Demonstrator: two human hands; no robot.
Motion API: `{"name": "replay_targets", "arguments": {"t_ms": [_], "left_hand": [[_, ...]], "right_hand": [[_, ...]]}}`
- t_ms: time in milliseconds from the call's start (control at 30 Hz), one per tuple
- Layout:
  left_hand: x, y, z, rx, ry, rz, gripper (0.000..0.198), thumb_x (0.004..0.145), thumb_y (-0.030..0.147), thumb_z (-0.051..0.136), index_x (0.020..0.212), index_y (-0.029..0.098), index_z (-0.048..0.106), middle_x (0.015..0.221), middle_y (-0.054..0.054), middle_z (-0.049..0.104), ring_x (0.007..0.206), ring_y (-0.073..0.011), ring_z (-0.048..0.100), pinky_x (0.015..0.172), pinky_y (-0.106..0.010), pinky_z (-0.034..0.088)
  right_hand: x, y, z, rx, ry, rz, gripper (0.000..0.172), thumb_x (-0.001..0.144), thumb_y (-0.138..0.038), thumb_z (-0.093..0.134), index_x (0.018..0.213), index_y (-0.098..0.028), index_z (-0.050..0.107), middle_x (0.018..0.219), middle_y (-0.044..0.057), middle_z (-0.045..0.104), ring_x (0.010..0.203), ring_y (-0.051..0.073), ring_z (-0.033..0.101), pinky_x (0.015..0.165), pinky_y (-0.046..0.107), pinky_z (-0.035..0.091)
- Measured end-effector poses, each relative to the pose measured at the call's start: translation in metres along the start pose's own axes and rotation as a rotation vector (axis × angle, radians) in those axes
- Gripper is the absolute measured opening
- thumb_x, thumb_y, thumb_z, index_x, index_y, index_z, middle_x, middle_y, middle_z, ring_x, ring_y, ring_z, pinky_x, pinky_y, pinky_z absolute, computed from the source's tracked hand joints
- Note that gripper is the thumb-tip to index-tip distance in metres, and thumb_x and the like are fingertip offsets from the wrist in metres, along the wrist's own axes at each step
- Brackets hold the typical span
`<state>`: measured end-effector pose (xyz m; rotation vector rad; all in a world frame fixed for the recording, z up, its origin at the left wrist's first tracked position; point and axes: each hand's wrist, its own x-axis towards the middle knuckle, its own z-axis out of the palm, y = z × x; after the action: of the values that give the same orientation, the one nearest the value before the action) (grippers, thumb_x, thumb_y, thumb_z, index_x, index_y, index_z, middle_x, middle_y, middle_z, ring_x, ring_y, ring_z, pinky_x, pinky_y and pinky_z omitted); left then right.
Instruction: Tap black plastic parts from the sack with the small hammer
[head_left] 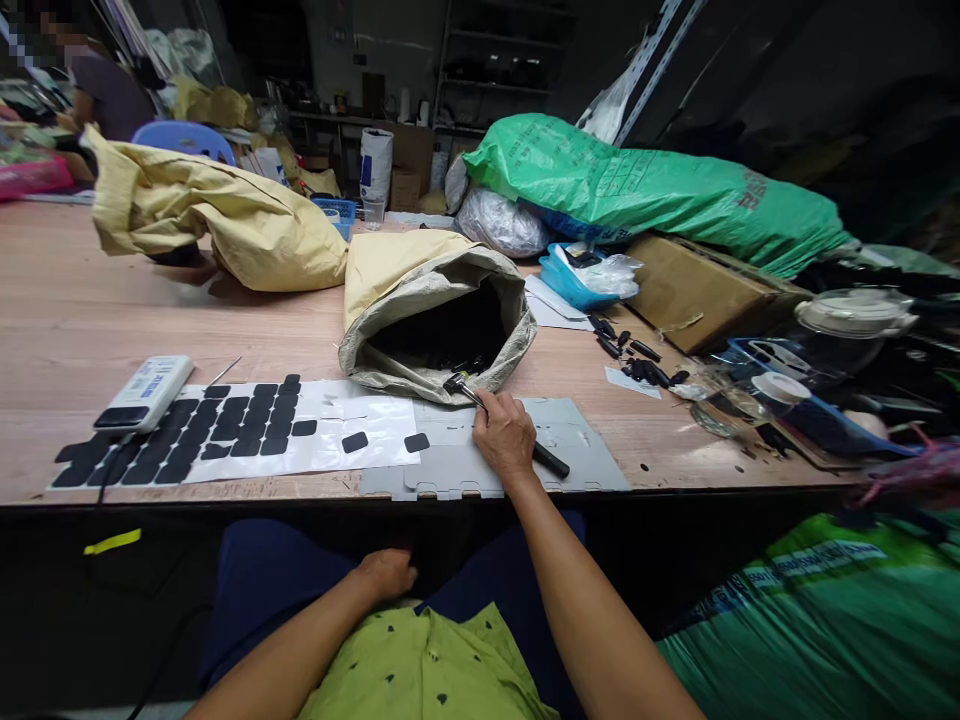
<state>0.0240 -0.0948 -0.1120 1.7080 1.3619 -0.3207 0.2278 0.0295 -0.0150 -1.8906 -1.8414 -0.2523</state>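
My right hand (503, 436) rests on a grey mat (585, 455) at the table's near edge, its fingers wrapped round a small hammer (551, 461) with a black handle. The hammer's metal head (454, 383) points at the mouth of an open beige sack (420, 320) holding dark parts. My left hand (386, 573) lies below the table edge on my lap; its fingers are curled under and I cannot see what they hold, if anything. A white sheet (352, 425) covered with several black pads lies to the left of the mat.
A white remote-like device (144, 393) sits on the sheet's left end. Small black parts (637, 360) lie to the right near a cardboard box (697, 290). A yellow sack (217, 215) and green bag (645, 190) lie farther back. A person (105, 95) sits at far left.
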Motion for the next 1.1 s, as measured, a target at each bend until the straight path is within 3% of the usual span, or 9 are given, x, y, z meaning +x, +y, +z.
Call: {"name": "replay_targets", "arguments": {"t_ms": [133,267,367,433,500,633,767,900,1100], "left_hand": [[-0.039,0.042,-0.049,0.050,-0.136,0.349,0.025,0.079,0.036,0.067,0.097,0.021,0.073,0.094,-0.007,0.074,0.090,-0.0256,0.068,0.078,-0.033,0.051],[-0.058,0.089,-0.135,-0.303,-0.189,0.775,0.031,0.086,0.045,0.063,0.099,0.018,0.071,0.086,-0.003,0.070,0.077,-0.0155,0.065,0.071,-0.024,0.049],[-0.031,0.109,-0.199,-0.516,0.249,0.761,0.032,0.088,0.044,0.059,0.096,0.015,0.068,0.085,-0.005,0.069,0.074,-0.0148,0.063,0.070,-0.026,0.050],[0.001,0.116,-0.230,-0.494,0.707,0.549,0.024,0.089,0.035,0.057,0.093,0.015,0.068,0.091,-0.007,0.070,0.083,-0.0167,0.064,0.075,-0.027,0.050],[0.033,0.119,-0.248,-0.366,0.931,0.296,0.018,0.086,0.027,0.058,0.093,0.016,0.070,0.093,-0.008,0.072,0.089,-0.0193,0.065,0.081,-0.029,0.049],[0.075,0.122,-0.255,-0.077,0.880,0.050,0.022,0.080,0.026,0.061,0.098,0.017,0.072,0.100,-0.012,0.073,0.095,-0.0267,0.067,0.080,-0.034,0.050],[0.076,0.121,-0.249,-0.007,0.870,0.019,0.022,0.081,0.027,0.061,0.098,0.018,0.071,0.098,-0.012,0.073,0.093,-0.0279,0.067,0.078,-0.035,0.050],[0.043,0.108,-0.236,-0.081,1.073,0.295,0.021,0.083,0.030,0.064,0.102,0.020,0.068,0.094,-0.006,0.071,0.092,-0.0226,0.063,0.080,-0.032,0.048],[-0.002,0.063,-0.186,-0.032,0.818,0.669,0.013,0.080,0.024,0.069,0.092,0.020,0.070,0.082,-0.001,0.067,0.080,-0.0178,0.057,0.074,-0.030,0.045]], "right_hand": [[0.000,0.000,0.000,-0.009,0.003,-0.004,0.034,0.087,-0.017,0.053,0.117,-0.023,0.067,0.090,0.005,0.063,0.084,0.019,0.049,0.070,0.030,0.031],[0.000,-0.001,0.000,-0.015,0.008,-0.013,0.034,0.086,-0.017,0.054,0.117,-0.023,0.067,0.089,0.005,0.063,0.084,0.020,0.048,0.070,0.030,0.030],[0.000,0.000,0.000,-0.018,0.009,-0.013,0.034,0.086,-0.017,0.053,0.117,-0.023,0.067,0.089,0.005,0.062,0.083,0.020,0.048,0.070,0.030,0.030],[0.001,0.000,0.000,-0.011,0.009,-0.009,0.033,0.086,-0.018,0.053,0.116,-0.023,0.067,0.090,0.005,0.062,0.084,0.020,0.048,0.070,0.030,0.031],[0.002,0.001,0.001,0.000,0.005,-0.007,0.033,0.086,-0.018,0.053,0.116,-0.024,0.067,0.091,0.005,0.062,0.085,0.020,0.049,0.070,0.030,0.031],[0.003,0.003,0.003,0.012,0.000,-0.010,0.033,0.085,-0.017,0.053,0.115,-0.024,0.066,0.091,0.005,0.062,0.086,0.020,0.049,0.072,0.030,0.033],[0.003,0.003,0.003,0.010,-0.001,-0.011,0.033,0.086,-0.017,0.053,0.115,-0.024,0.066,0.090,0.004,0.061,0.087,0.020,0.049,0.073,0.030,0.033],[0.003,0.001,0.000,-0.001,-0.019,-0.004,0.033,0.086,-0.018,0.052,0.117,-0.023,0.065,0.092,0.005,0.061,0.087,0.020,0.048,0.072,0.030,0.033],[0.003,-0.001,-0.002,-0.013,-0.021,0.003,0.032,0.086,-0.019,0.052,0.116,-0.024,0.066,0.092,0.005,0.061,0.087,0.021,0.049,0.072,0.030,0.033]]}}
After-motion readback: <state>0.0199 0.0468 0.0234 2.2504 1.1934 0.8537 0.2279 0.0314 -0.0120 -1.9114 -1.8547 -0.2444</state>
